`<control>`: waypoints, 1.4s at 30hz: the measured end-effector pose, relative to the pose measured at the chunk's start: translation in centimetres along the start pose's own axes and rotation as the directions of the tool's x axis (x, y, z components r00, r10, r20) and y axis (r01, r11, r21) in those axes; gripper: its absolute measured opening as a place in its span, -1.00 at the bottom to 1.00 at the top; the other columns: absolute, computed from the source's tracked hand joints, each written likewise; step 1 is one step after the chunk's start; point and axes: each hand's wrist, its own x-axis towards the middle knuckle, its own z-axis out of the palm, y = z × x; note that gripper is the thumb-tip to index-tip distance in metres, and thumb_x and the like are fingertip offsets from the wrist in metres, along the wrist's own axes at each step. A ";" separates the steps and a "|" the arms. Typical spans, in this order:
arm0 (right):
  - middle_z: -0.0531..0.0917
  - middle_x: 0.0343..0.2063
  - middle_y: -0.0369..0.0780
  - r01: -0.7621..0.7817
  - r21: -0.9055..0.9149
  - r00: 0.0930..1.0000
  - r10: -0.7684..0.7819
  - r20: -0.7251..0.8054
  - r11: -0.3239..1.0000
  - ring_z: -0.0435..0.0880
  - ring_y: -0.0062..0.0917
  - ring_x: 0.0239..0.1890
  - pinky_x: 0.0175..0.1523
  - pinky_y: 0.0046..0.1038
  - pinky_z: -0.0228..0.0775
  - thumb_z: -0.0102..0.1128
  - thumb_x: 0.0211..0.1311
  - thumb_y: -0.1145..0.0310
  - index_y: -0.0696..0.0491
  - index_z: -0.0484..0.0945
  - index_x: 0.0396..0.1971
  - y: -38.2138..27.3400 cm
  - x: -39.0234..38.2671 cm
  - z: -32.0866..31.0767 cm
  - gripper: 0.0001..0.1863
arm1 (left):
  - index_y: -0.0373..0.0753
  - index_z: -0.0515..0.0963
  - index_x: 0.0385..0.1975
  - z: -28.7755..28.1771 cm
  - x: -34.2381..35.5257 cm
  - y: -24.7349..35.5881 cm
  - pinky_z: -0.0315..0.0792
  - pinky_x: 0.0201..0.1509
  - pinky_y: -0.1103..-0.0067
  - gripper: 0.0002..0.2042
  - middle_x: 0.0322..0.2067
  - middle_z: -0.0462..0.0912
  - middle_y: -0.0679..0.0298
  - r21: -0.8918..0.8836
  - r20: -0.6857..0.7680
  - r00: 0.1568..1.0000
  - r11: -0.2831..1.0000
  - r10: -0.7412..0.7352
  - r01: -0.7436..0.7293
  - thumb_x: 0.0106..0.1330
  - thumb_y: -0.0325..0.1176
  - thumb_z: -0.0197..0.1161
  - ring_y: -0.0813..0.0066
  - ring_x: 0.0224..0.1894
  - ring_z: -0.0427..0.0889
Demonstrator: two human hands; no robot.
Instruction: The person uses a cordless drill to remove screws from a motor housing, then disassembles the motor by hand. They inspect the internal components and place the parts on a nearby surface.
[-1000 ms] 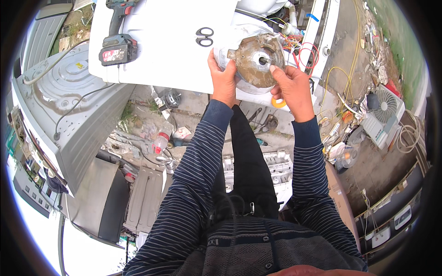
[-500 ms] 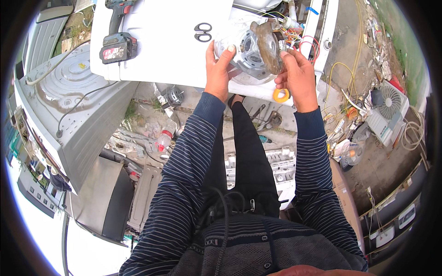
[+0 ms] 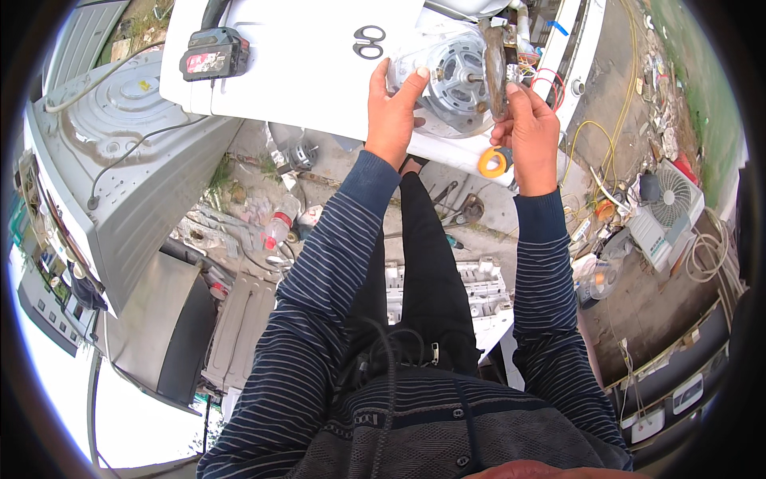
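An electric motor [image 3: 455,73] with a vented silver face, wrapped in clear plastic, lies at the right end of a white panel [image 3: 295,72]. My left hand [image 3: 392,112] grips its left side, thumb on top. A brown, worn, flat piece [image 3: 495,72] stands on edge at the motor's right, beside the protruding shaft. My right hand [image 3: 530,128] pinches its near end between thumb and fingers. A yellow tape roll [image 3: 483,163] sits at the panel's front edge, just below my right hand. Black-handled scissors [image 3: 369,41] lie left of the motor.
A cordless drill [image 3: 215,54] stands at the panel's left end. Coloured wires [image 3: 542,80] spread beyond my right hand. At left rests a large grey appliance casing [image 3: 159,168]. Below, the ground carries a plastic bottle [image 3: 278,229] and scrap; a fan unit [image 3: 669,198] is at right.
The brown piece has turned more upright and shifted right, so more of the motor's face and its shaft show. Both hands stay on their things; the whole view has shifted slightly.
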 end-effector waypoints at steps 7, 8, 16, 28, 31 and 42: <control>0.61 -0.55 -0.30 0.045 -0.024 0.999 -0.046 -0.021 0.999 0.54 -0.68 -0.65 -0.52 -0.57 0.42 0.35 0.41 0.13 0.28 0.62 0.14 0.6 -0.2 0.4 -0.46 | -0.29 0.15 0.53 -0.9 0.4 1.2 0.53 -0.24 0.45 0.00 0.11 0.59 0.02 0.102 -0.003 1.000 0.995 -0.018 0.018 0.21 0.15 0.47 0.33 -0.13 0.64; 0.64 -0.51 -0.30 0.055 0.025 0.998 -0.054 -0.036 0.998 0.53 -0.69 -0.66 -0.55 -0.58 0.37 0.41 0.37 0.24 0.30 0.63 0.12 0.7 -0.2 0.5 -0.52 | -0.29 0.16 0.53 -1.1 0.5 1.4 0.52 -0.25 0.45 0.00 0.10 0.60 0.02 0.112 0.004 1.000 0.994 -0.023 0.022 0.21 0.15 0.47 0.33 -0.15 0.65; 0.66 -0.52 -0.29 0.177 -0.215 0.982 -0.186 -0.022 0.961 0.55 -0.70 -0.57 -0.44 -0.60 0.39 0.49 0.30 0.21 0.36 0.54 0.21 1.2 0.2 0.9 -0.36 | -0.27 0.18 0.53 -1.2 1.4 2.0 0.49 -0.24 0.44 -0.07 0.10 0.62 0.04 0.144 0.063 0.998 0.989 -0.022 0.013 0.29 0.16 0.40 0.33 -0.17 0.66; 0.67 -0.55 -0.22 0.161 -0.438 0.967 -0.231 -0.109 0.884 0.64 -0.52 -0.50 -0.32 -0.42 0.49 0.54 0.20 0.08 0.31 0.59 0.04 2.3 1.3 1.0 -0.36 | -0.15 0.26 0.51 -0.3 1.0 1.4 0.34 0.26 0.24 -0.21 0.23 0.36 -0.03 0.444 -0.024 0.972 0.873 0.235 -0.200 0.44 0.23 0.21 0.09 0.19 0.37; 0.66 -0.54 -0.24 0.156 -0.438 0.959 -0.242 -0.148 0.885 0.63 -0.52 -0.50 -0.32 -0.41 0.49 0.55 0.19 0.09 0.31 0.59 0.03 2.6 1.4 1.2 -0.37 | -0.15 0.32 0.49 -0.1 1.3 1.1 0.20 0.44 0.17 -0.22 0.29 0.27 -0.10 0.657 0.074 0.841 0.608 0.537 -0.446 0.36 0.12 0.38 -0.04 0.36 0.21; 0.65 -0.50 -0.26 0.161 -0.180 0.966 -0.193 -0.173 0.970 0.60 -0.61 -0.47 -0.32 -0.48 0.48 0.55 0.22 0.10 0.34 0.55 0.14 3.3 1.8 0.6 -0.31 | -0.09 0.56 0.33 0.9 2.9 0.6 0.27 0.44 0.23 -0.47 0.25 0.38 -0.06 0.493 0.264 0.761 0.595 0.593 -0.634 0.37 -0.14 0.44 0.02 0.32 0.37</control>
